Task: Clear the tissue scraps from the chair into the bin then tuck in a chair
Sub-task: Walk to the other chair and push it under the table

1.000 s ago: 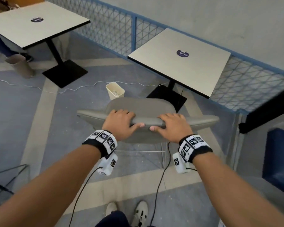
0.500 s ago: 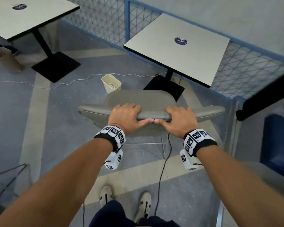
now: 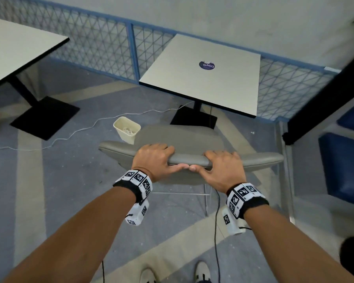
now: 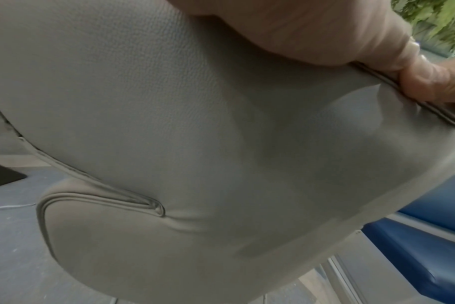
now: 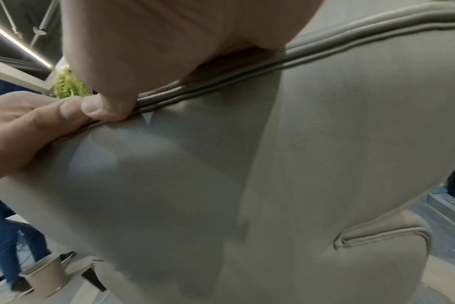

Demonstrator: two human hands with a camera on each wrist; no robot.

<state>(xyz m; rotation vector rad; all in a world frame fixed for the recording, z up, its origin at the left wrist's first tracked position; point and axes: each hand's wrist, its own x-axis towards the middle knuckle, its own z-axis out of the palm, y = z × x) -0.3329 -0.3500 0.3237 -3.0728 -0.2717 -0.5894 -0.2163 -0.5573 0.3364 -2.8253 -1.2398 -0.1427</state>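
Grey floor (image 3: 49, 201) carrying bench (image 3: 202, 78) and bin (image 3: 127, 129), left hand (image 3: 151, 160) and right hand (image 3: 223, 168) both gripping chair (image 3: 184, 137) backrest, thumbs touching.

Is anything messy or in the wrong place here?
The grey chair stands out from its table, not tucked under; both hands grip its backrest. A thin white cable trails loose across the floor beside the small bin. A tiny white scrap lies on the floor near the fence.
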